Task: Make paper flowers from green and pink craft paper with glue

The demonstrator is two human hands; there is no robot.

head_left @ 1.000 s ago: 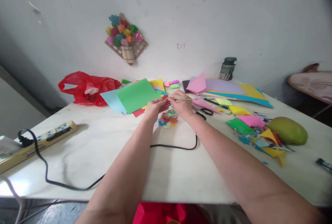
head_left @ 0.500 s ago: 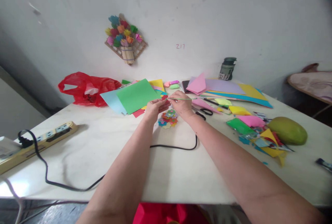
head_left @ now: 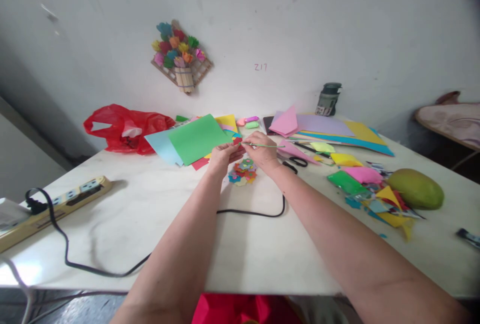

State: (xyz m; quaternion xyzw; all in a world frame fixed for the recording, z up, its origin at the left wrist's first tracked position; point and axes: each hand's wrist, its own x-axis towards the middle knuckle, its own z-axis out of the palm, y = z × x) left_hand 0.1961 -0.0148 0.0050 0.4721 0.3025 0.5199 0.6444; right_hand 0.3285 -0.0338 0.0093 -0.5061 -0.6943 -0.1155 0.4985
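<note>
Both my hands meet at the far middle of the white table (head_left: 157,214). My left hand (head_left: 224,156) is closed, pinching a small red paper piece (head_left: 237,141) at its fingertips. My right hand (head_left: 263,150) is closed on a thin green stick (head_left: 262,144) that lies level across its fingers, its tip touching the red piece. Just below the hands lies a small pile of coloured paper flowers (head_left: 243,170). A green sheet (head_left: 197,138) and a light blue sheet (head_left: 162,145) lie just left of my left hand.
A black cable (head_left: 258,212) runs across the table to a power strip (head_left: 56,204) at the left edge. A red plastic bag (head_left: 125,128) sits far left. Scissors (head_left: 296,161), coloured sheets (head_left: 330,129), paper scraps (head_left: 375,196), a green mango (head_left: 415,189) and a dark bottle (head_left: 329,99) fill the right side.
The green stick in my right hand has tilted slightly, its right end a little lower. Otherwise hands and objects stay where they were.
</note>
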